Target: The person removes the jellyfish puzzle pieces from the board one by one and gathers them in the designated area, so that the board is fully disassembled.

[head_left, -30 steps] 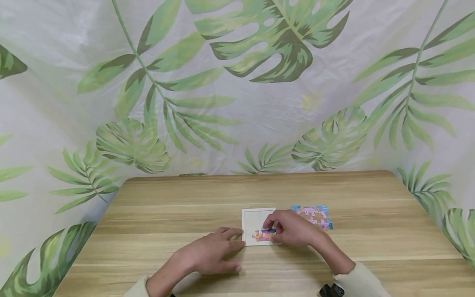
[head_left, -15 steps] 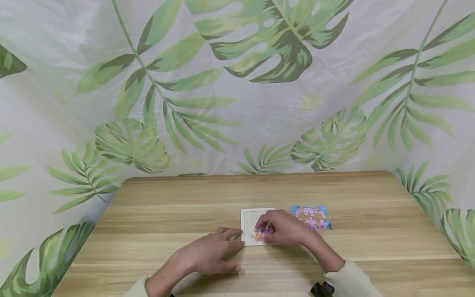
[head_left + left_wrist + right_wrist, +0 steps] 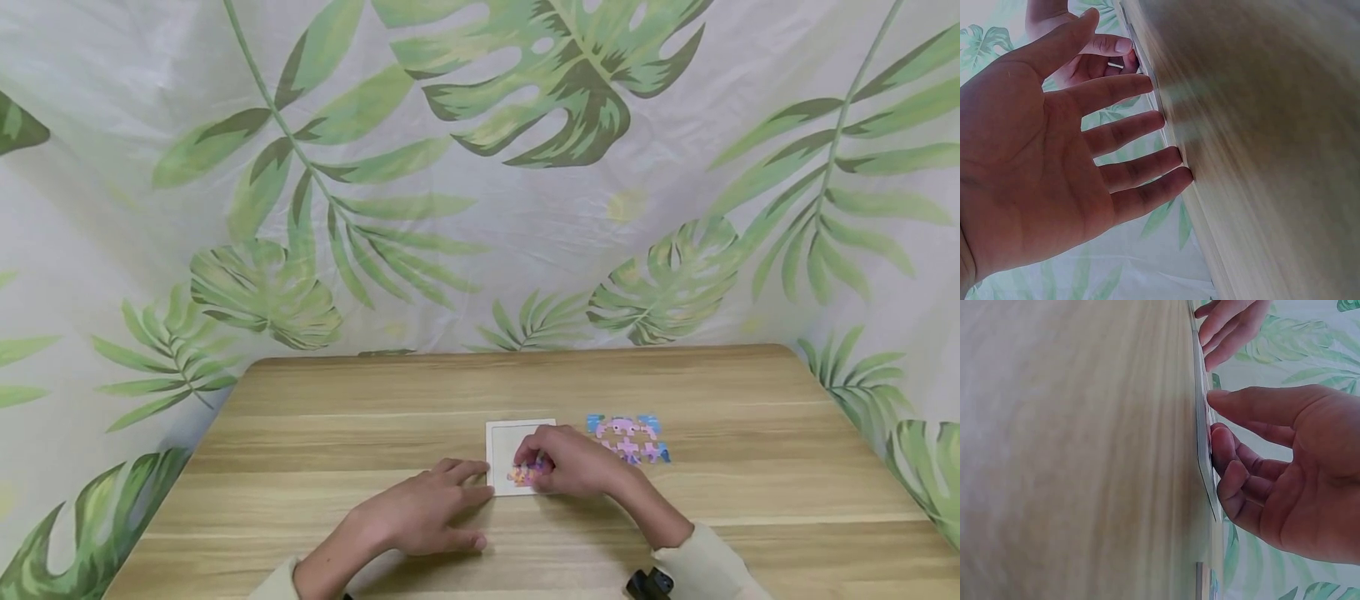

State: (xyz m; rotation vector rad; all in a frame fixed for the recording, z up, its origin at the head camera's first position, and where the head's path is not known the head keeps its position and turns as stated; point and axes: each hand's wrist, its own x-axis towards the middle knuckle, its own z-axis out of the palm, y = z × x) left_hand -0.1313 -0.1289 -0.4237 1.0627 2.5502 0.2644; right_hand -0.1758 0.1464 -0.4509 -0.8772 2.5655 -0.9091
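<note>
A shallow white puzzle tray (image 3: 504, 444) lies flat in the middle of the table. Orange, yellow and purple puzzle pieces (image 3: 519, 475) sit in its lower part. My right hand (image 3: 579, 461) reaches over the tray from the right, its thumb and curled fingers pinching a puzzle piece at the right end of these; the hand mostly covers that piece. In the right wrist view, thumb and fingertips are down at the tray surface. My left hand (image 3: 431, 510) has its fingers stretched out, fingertips touching the tray's left edge, thumb apart on the table side.
Right of the tray, a group of pink and blue puzzle pieces (image 3: 628, 442) lies on the wooden table (image 3: 360, 425), partly fitted with gaps between them. A leaf-patterned cloth (image 3: 525, 225) hangs behind the table's far edge.
My right hand has moved left over the tray, bringing its piece toward the orange pieces, and has nearly stopped in the last half second. The left hand stays put.
</note>
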